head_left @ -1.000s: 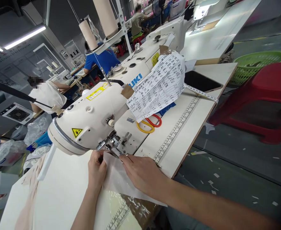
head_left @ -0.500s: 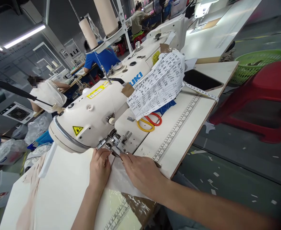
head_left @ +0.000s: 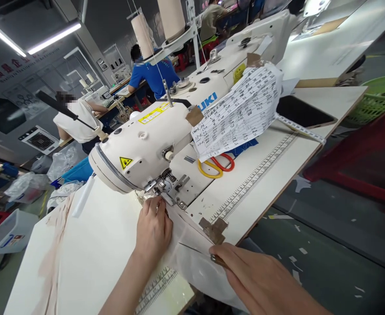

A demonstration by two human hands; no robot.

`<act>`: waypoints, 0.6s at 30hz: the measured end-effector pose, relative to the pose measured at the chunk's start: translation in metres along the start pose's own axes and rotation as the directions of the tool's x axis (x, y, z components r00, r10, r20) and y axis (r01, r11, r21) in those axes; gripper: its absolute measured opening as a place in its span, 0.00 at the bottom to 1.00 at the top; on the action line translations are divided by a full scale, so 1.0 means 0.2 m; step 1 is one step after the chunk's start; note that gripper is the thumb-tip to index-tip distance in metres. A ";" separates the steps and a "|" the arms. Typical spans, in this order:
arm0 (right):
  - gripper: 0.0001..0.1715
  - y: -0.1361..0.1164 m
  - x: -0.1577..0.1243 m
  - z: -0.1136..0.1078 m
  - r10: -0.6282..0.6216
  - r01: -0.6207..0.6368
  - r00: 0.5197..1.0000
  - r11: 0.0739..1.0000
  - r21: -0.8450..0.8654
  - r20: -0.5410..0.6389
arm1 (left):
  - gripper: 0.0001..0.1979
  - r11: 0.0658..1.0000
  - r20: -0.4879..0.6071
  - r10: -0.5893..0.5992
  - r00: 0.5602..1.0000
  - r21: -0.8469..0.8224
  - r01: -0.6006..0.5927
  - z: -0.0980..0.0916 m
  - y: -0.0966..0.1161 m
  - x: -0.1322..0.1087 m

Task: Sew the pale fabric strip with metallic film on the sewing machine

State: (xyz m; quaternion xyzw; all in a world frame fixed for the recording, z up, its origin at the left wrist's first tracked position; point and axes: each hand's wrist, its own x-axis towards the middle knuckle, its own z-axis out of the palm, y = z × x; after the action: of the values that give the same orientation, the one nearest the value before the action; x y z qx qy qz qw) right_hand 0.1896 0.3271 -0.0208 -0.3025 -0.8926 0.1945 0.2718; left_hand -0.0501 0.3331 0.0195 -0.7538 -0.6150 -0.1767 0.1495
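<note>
My left hand [head_left: 155, 227] lies beside the presser foot [head_left: 169, 199] of the white sewing machine [head_left: 153, 144], its fingers curled down on sheer white fabric [head_left: 195, 271]. The fabric runs from under the foot toward me and drapes over the table's front edge. In my right hand [head_left: 254, 271] is an awl [head_left: 195, 249], a thin dark spike with a brownish handle, pointing left across the cloth. That hand is at the fabric's right edge; whether it also pinches the cloth is hidden.
Red-and-yellow-handled scissors [head_left: 217, 166] lie partly beneath a handwritten paper sheet [head_left: 241, 111]. Behind are a black phone [head_left: 306, 111] and a tape measure [head_left: 300, 128]. A printed ruler [head_left: 254, 175] runs along the table. A red stool [head_left: 359, 162] stands at right; people work beyond.
My right hand has moved from the presser foot back toward me and right, and the awl now shows in it. More fabric shows between my hands. The view has shifted left.
</note>
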 end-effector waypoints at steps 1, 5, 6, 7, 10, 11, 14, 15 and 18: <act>0.23 0.00 0.01 0.00 -0.009 0.009 1.000 1.000 -0.027 -0.013 | 0.16 1.000 -0.007 -0.010 1.000 -0.001 0.010 0.01 0.01 -0.01; 0.25 0.02 0.01 0.00 -0.040 0.033 0.998 0.989 -0.141 -0.049 | 0.19 0.999 0.008 -0.040 0.999 -0.023 0.040 0.02 0.02 -0.05; 0.26 0.02 0.01 0.00 -0.045 0.036 0.998 0.987 -0.157 -0.051 | 0.19 0.999 0.014 -0.042 0.999 -0.027 0.042 0.02 0.02 -0.06; 0.27 0.02 0.00 0.00 -0.050 0.041 0.997 0.985 -0.166 -0.054 | 0.20 0.999 0.017 -0.041 0.999 -0.028 0.042 0.02 0.02 -0.06; 0.31 0.02 0.00 0.02 -0.064 0.051 0.996 0.982 -0.180 -0.068 | 0.20 0.999 0.011 -0.032 0.999 -0.008 0.032 0.02 0.02 -0.07; 0.31 0.01 0.01 0.03 -0.066 0.051 0.995 0.982 -0.184 -0.074 | 0.19 1.000 0.005 -0.030 1.000 0.002 0.030 0.02 0.02 -0.06; 0.31 0.01 0.03 0.05 -0.071 0.054 0.994 0.980 -0.190 -0.084 | 0.19 0.999 -0.014 -0.041 0.999 0.017 0.041 0.03 0.01 -0.05; 0.31 0.01 0.04 0.05 -0.073 0.056 0.994 0.980 -0.189 -0.085 | 0.18 0.999 -0.017 -0.049 0.999 0.018 0.049 0.03 0.01 -0.05; 0.30 0.00 0.05 0.06 -0.067 0.053 0.995 0.983 -0.177 -0.076 | 0.18 0.998 -0.008 -0.056 0.998 0.024 0.056 0.03 0.01 -0.05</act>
State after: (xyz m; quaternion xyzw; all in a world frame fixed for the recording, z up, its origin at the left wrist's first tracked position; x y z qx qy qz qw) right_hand 0.1755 0.3318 -0.0259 -0.3058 -0.9031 0.0950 0.2860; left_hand -0.0493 0.3268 0.0098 -0.7339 -0.6372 -0.1763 0.1560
